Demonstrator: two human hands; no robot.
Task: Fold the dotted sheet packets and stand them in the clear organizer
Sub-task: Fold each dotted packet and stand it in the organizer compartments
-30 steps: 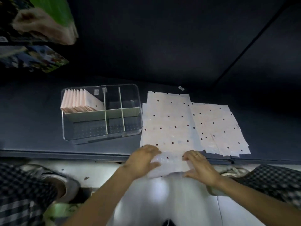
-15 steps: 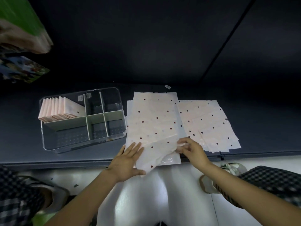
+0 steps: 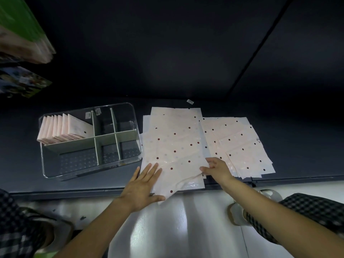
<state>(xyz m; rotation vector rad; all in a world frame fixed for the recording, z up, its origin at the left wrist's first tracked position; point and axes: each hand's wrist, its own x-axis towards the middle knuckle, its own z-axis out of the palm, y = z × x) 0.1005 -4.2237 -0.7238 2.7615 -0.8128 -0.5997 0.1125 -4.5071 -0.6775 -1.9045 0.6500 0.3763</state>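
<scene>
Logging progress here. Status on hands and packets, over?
Left hand flat on top dotted sheet. Right hand pinches its right edge. Folded packets stand in organizer. Nothing blocking.

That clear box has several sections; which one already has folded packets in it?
The far-left compartment of the clear plastic organizer holds a row of folded pink dotted packets standing upright. The other compartments show only dividers and bare floor.

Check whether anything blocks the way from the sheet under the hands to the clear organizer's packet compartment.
Nothing visible does. The top dotted sheet lies under the left hand and right hand, beside the clear organizer. The dark shelf between is bare. The folded packets fill the back-left compartment only partly.
</scene>
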